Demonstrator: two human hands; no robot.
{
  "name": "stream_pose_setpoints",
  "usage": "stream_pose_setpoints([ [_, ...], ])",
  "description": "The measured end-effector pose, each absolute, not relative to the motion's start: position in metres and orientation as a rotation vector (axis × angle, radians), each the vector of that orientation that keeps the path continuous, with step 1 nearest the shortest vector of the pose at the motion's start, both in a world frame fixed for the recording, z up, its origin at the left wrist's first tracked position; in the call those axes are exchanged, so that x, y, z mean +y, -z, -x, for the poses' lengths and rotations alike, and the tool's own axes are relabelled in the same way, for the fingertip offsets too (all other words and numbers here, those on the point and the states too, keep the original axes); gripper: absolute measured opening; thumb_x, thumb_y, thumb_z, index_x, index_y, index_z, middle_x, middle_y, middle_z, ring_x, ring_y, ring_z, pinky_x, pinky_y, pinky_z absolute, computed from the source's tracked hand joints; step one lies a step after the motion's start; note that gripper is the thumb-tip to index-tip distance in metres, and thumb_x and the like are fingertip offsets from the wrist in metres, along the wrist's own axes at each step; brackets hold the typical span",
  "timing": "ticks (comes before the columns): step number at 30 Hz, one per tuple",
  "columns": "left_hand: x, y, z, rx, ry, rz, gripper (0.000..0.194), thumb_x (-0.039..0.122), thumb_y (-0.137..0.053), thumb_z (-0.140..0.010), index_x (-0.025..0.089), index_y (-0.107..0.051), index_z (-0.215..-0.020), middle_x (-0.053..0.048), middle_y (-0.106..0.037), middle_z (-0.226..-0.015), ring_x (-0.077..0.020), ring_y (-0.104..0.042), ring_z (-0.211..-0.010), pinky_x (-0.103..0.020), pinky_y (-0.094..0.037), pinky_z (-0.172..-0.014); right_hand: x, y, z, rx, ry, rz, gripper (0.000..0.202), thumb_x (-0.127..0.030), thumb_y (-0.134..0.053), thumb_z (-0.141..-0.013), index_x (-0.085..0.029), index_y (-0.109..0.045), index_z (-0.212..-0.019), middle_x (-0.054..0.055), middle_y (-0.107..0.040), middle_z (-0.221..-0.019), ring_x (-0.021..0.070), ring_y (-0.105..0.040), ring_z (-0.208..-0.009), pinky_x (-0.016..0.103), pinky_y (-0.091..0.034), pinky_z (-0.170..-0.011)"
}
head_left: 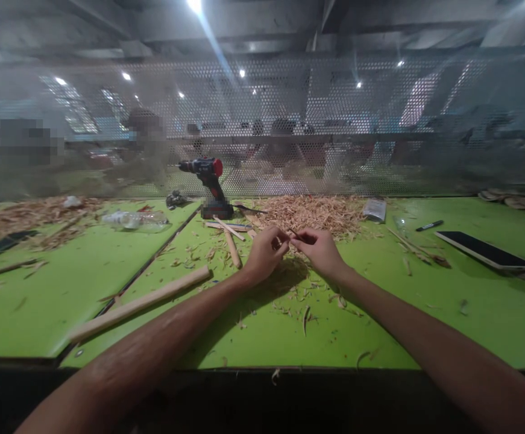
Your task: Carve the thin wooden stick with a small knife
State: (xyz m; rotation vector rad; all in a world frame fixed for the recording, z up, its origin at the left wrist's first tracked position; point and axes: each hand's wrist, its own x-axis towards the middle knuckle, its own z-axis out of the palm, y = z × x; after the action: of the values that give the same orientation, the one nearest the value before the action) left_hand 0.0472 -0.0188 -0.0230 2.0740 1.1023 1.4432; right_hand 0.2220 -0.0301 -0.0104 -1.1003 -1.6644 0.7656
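Note:
Over the green table, my left hand [264, 253] and my right hand [320, 250] meet fingertip to fingertip. A small, thin, dark brown sliver [295, 233] sticks out of my right hand's pinch; its kind is too small to tell. My left thumb and forefinger are pinched together against the right fingertips, and what they hold, if anything, is hidden. Behind both hands lies a heap of pale wood shavings [310, 214]. Close to my left hand is a short wooden stick [232, 248].
A cordless drill [208, 184] stands upright behind the left hand. A long wooden rod [142, 302] crosses a table seam. A plastic bottle [135, 220] lies left. Rightward are a clear packet [375, 210], a pen [429, 225] and a dark flat board [483, 248]. Perforated mesh [262, 120] closes off the back.

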Motion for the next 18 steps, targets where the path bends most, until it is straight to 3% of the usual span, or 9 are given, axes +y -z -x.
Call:
stream_pose_setpoints([
  [10, -0.02, 0.0209, -0.0487, 1.151, -1.47, -2.103, 0.026, 0.005, -0.068, -0.077, 0.02, -0.051, -0.065, 0.003, -0.052, -0.067, -0.0147, -0.049, -0.068, -0.027, -0.036, -0.066, -0.0268, 0.0107, -0.2201, -1.712, -0.739, 1.057, 0.027, -0.043, -0.074, -0.078, -0.016, -0.076, -0.082, 0.008, -0.076, -0.082, 0.0239, -0.065, -0.079, 0.04, -0.051, -0.079],
  [18, -0.0199, 0.0219, -0.0489, 1.172, -1.468, -2.102, 0.025, 0.007, -0.068, -0.079, 0.02, -0.051, -0.066, 0.003, -0.052, -0.067, -0.0145, -0.049, -0.068, -0.027, -0.036, -0.065, -0.025, 0.0131, -0.2215, -1.725, -0.725, 1.046, 0.033, -0.051, -0.075, -0.079, -0.018, -0.076, -0.084, 0.008, -0.076, -0.084, 0.0253, -0.066, -0.082, 0.042, -0.052, -0.081],
])
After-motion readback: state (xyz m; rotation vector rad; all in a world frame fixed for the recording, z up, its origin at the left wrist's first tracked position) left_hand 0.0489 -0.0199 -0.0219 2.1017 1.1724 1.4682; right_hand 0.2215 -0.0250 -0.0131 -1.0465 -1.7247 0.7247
